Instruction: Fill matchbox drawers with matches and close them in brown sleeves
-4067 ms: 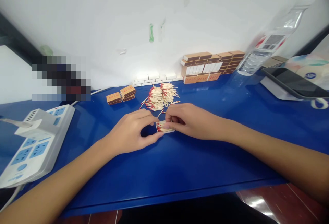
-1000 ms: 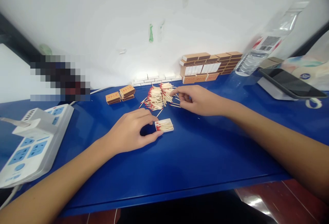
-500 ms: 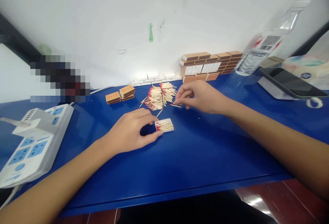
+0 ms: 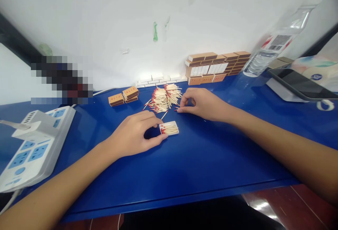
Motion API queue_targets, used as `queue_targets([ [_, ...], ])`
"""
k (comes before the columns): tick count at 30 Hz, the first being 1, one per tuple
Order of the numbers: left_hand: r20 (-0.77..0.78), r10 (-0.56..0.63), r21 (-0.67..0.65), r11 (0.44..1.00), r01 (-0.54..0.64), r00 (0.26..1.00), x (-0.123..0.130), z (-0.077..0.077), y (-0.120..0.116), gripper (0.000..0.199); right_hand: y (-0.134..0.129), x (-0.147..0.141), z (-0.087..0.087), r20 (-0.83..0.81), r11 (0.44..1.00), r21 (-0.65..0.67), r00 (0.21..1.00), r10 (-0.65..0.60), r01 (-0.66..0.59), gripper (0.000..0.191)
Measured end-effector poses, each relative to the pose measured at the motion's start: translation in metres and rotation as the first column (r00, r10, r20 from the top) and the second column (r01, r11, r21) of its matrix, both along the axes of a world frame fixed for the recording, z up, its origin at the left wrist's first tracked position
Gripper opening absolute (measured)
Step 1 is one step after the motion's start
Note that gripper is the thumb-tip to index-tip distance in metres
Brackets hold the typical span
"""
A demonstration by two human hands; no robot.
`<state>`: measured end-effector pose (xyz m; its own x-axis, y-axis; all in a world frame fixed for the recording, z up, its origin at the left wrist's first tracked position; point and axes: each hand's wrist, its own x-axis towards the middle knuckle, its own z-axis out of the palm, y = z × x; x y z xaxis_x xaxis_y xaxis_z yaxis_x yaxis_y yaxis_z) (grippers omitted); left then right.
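Note:
My left hand (image 4: 136,131) grips the left end of a small white matchbox tray (image 4: 176,131) between thumb and fingers. Several red-tipped matches (image 4: 169,129) lie inside the tray. Just right of the loose match pile (image 4: 166,98), my right hand (image 4: 202,105) has thumb and fingertips pinched together at the table. Red match heads show at those fingertips, and the rest of these matches is hidden by the hand. One loose match (image 4: 164,115) lies between the pile and the tray.
Matchboxes (image 4: 116,99) lie left of the pile. White trays (image 4: 155,81) and stacked matchboxes (image 4: 207,68) line the wall. A water bottle (image 4: 277,39) and a phone (image 4: 303,84) stand at the right. A power strip (image 4: 39,149) is on the left of the blue table (image 4: 163,177).
My right hand has lowered slightly toward the table beside the pile, and its fingertips have closed in on the loose matches there. My left hand and the tray have stayed in place.

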<state>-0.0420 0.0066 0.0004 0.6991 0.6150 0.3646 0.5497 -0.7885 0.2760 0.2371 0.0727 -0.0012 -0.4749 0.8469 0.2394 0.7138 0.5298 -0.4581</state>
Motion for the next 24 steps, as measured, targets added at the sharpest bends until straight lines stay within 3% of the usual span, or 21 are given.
queue_targets([
  [7, 0.0, 0.001, 0.009, 1.0, -0.001, 1.0, -0.0002, 0.0007, -0.0003, 0.027, 0.0006, 0.0075, 0.001, 0.058, 1.0, 0.025, 0.998, 0.015, -0.017, 0.035],
  [12, 0.0, 0.003, 0.007, 1.0, -0.003, 1.0, 0.0002, 0.0012, -0.0005, 0.026, 0.0012, 0.007, -0.0023, 0.155, 0.999, -0.029, 0.987, 0.042, -0.038, 0.021],
  [24, -0.004, 0.009, 0.007, 1.0, -0.009, 1.0, -0.0002, 0.0019, -0.0004, 0.026, -0.0072, 0.0034, -0.0001, 0.271, 0.997, -0.049, 0.96, 0.076, -0.066, 0.025],
])
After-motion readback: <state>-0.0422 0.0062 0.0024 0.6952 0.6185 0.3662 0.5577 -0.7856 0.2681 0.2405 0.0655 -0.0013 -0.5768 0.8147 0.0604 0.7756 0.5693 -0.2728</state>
